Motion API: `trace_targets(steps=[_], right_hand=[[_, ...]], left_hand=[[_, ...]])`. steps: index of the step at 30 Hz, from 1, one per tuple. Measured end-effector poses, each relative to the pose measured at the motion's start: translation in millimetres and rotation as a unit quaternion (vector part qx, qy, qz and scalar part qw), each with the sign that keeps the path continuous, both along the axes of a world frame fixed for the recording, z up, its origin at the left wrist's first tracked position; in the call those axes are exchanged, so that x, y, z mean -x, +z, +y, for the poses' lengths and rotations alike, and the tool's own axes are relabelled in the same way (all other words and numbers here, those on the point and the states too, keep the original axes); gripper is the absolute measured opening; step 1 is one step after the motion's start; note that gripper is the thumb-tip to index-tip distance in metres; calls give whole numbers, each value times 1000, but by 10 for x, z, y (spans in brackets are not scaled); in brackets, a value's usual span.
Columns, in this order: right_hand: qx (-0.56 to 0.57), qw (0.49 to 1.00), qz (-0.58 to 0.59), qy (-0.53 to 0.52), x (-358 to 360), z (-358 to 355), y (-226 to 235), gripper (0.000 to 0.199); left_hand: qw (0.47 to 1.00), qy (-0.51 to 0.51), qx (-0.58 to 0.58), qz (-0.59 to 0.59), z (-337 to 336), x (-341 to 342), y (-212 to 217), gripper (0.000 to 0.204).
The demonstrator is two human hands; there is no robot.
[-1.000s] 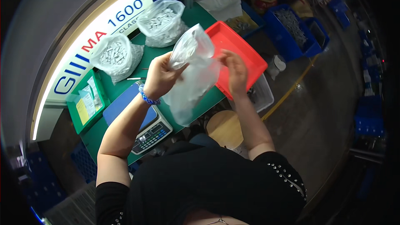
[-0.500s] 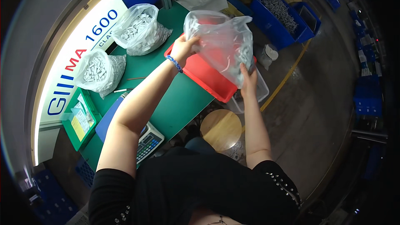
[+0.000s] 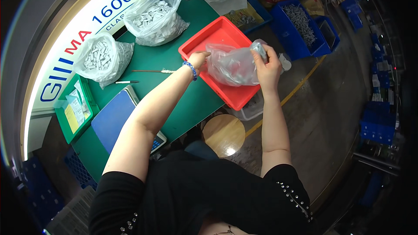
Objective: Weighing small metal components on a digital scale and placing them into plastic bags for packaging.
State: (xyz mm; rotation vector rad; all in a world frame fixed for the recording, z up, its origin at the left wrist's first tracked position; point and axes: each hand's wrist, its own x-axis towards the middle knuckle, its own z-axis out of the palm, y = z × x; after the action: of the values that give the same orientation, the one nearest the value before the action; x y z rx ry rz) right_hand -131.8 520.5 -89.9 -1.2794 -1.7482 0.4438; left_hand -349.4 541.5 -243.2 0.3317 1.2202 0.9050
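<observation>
A translucent plastic bag (image 3: 230,65) hangs over the red tray (image 3: 235,100), loose and crumpled. My right hand (image 3: 270,67) is closed round its bunched right end. At the bag's left edge, my left hand (image 3: 199,60), with a blue beaded bracelet at its wrist, has its fingers closed on the film; its fingertips are partly hidden. Through the cloudy film I cannot make out any contents. The red tray lies on the green table (image 3: 174,109), its right end sticking out past the table edge.
Two open bags of small grey-white parts (image 3: 159,21) (image 3: 102,56) stand at the left. Nearer are a green tray (image 3: 89,109) with papers, a blue-topped scale (image 3: 114,117) and a pen (image 3: 127,82). Blue bins (image 3: 300,26) stand at far right, a round wooden stool (image 3: 224,135) below the table.
The bag has come down lower over the red tray, its spread top now gathered. My right hand has moved up to the bag's bunched end; my left hand has lowered slightly.
</observation>
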Motion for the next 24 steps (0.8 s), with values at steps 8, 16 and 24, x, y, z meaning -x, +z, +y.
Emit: trace_targets(steps=[8,16,24], right_hand=[[-111,989,-97,4,121,135,414,12],[-230,940,-252,17,78,237,440,14],[-268,935,-230,32,166,175,622,14]], left_hand=[[997,-19,7,76,-202,3,238,41],[998,-47,-38,30,-784,214,674,31],[996,-60,-63,-25,-1863,562,983,27]])
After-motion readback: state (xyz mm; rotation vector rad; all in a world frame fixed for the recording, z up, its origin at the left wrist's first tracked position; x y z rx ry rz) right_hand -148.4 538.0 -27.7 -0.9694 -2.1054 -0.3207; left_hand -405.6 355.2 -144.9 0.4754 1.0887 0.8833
